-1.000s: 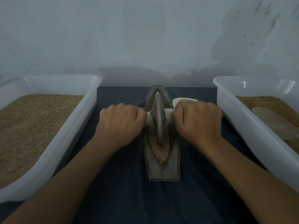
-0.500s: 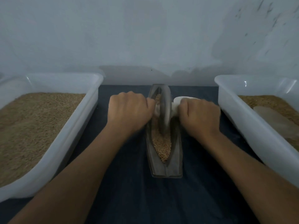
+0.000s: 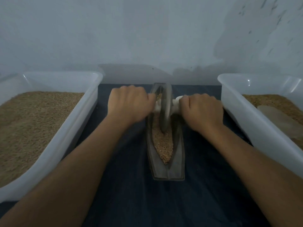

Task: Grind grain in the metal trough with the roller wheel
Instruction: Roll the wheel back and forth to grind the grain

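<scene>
I observe the metal trough [image 3: 177,161] lying lengthwise on a dark blue cloth [image 3: 131,194], its far end close to the wall [image 3: 147,30]. Grain [image 3: 162,145] fills the trough's channel, most visibly in the near half. The roller wheel [image 3: 165,110] stands upright on edge in the far half of the trough, its lower rim sunk in the grain. A white axle handle [image 3: 176,105] passes through the wheel's centre and sticks out to both sides.

The left hand [image 3: 129,104] is wrapped around the handle's left end, fingers curled tight. The right hand [image 3: 202,110] grips the right end the same way, knuckles up.

A translucent plastic tub [image 3: 54,145] of grain sits left of the trough, apart from it. A second tub [image 3: 262,133] sits on the right, just beside the right hand; it holds grain and a pale scoop [image 3: 278,118] lying on top. I cannot tell whether the hand touches that tub.
</scene>
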Demonstrator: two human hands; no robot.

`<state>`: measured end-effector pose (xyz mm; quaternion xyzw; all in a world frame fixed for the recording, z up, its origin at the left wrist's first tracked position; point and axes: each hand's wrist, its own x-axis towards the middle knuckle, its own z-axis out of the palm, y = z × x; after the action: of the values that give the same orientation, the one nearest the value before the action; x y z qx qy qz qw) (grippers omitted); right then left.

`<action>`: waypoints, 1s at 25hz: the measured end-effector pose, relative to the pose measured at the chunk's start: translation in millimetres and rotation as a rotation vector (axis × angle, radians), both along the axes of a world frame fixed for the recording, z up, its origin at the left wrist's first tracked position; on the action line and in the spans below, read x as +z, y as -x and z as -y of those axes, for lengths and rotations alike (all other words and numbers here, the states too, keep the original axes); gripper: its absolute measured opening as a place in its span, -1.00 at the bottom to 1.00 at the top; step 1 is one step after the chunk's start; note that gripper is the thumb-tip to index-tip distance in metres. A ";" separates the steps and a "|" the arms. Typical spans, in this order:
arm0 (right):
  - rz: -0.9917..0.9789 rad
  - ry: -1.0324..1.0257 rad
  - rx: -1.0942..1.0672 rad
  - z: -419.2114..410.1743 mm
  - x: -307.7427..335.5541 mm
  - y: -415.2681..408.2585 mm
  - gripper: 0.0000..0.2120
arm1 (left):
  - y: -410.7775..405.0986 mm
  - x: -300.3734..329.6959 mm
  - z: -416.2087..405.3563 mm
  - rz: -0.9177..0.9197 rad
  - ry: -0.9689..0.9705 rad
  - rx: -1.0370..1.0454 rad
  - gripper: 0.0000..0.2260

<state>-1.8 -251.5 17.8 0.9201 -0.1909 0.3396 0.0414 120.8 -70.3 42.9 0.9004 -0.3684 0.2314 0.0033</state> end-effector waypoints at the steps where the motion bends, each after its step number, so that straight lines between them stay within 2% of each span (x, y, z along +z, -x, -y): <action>1: -0.110 -0.018 -0.017 11.6 2.2 -14.1 -0.61 | -15.8 5.6 10.5 -0.094 0.023 0.027 -0.45; 3: -0.251 -0.060 0.000 27.4 14.4 -40.4 -0.65 | -42.2 9.8 24.8 -0.205 0.031 0.049 -0.45; 4: -0.258 -0.116 0.010 30.7 20.5 -49.8 -0.60 | -50.0 8.6 28.1 -0.246 0.013 0.064 -0.44; 7: -0.137 -0.153 0.001 20.7 25.6 -54.9 -0.48 | -47.0 3.0 20.4 -0.328 0.104 0.102 -0.54; 8: -0.087 -0.108 -0.013 14.5 23.3 -48.4 -0.48 | -38.8 -0.3 15.1 -0.297 0.138 0.114 -0.60; 10: -0.020 -0.004 -0.024 -1.1 16.8 -24.2 -0.49 | -9.5 -10.7 -0.8 -0.068 0.097 0.064 -0.71; 12: 0.052 0.066 0.054 -17.5 8.1 7.8 -0.53 | 29.4 -23.1 -26.6 0.096 0.089 -0.001 -0.73; 14: 0.139 0.107 0.160 -28.0 -2.1 35.1 -0.61 | 54.5 -24.7 -48.7 0.036 0.225 -0.030 -0.66; 16: 0.168 0.118 0.212 -31.2 -5.1 49.0 -0.62 | 62.5 -24.1 -58.5 0.072 0.269 -0.064 -0.65; 19: 0.138 0.088 0.199 -33.0 -5.2 47.1 -0.58 | 60.6 -21.3 -53.6 0.104 0.180 -0.023 -0.68; 22: 0.072 0.022 0.043 -17.6 1.2 14.3 -0.53 | 30.5 -14.8 -27.6 0.183 -0.046 -0.052 -0.81; 25: -0.174 -0.110 -0.041 13.2 10.7 -27.5 -0.65 | -12.9 9.5 12.0 0.021 -0.048 0.029 -0.36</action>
<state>25.7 -264.7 28.5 0.9427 -0.2241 0.2467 0.0141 133.7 -82.2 52.4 0.9030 -0.3607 0.2320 -0.0256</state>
